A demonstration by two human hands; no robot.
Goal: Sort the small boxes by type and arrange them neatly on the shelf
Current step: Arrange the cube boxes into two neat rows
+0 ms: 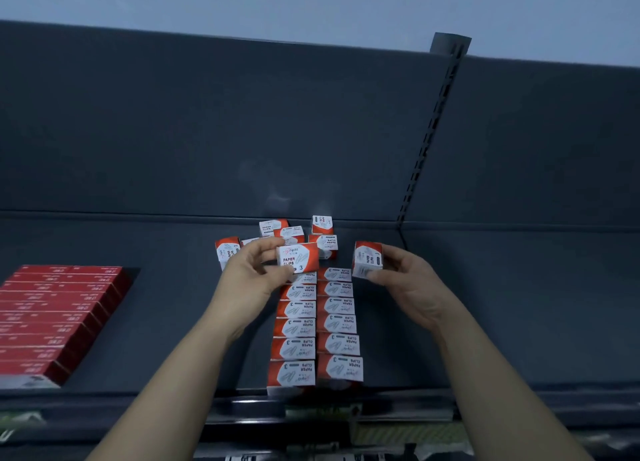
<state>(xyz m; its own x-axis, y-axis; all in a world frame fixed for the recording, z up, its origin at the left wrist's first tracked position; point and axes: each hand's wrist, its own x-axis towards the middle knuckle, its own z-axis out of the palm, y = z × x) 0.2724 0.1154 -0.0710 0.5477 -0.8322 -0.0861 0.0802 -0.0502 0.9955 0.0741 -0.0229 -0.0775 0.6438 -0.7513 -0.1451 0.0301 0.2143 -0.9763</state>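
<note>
Small red-and-white paper clip boxes lie in two neat columns (317, 325) running from the front edge of the dark shelf (485, 304) toward the back. Behind them, several more of these boxes (294, 232) sit jumbled near the back panel. My left hand (247, 273) pinches one paper clip box (298, 259) just above the far end of the left column. My right hand (403, 277) grips another paper clip box (367, 259), tilted, above the shelf to the right of the columns.
A tidy block of dark red boxes (55, 318) fills the left part of the shelf. A slotted upright (434, 124) runs up the grey back panel at the right. Below the shelf's front lip (346, 400), a lower shelf shows blurred goods.
</note>
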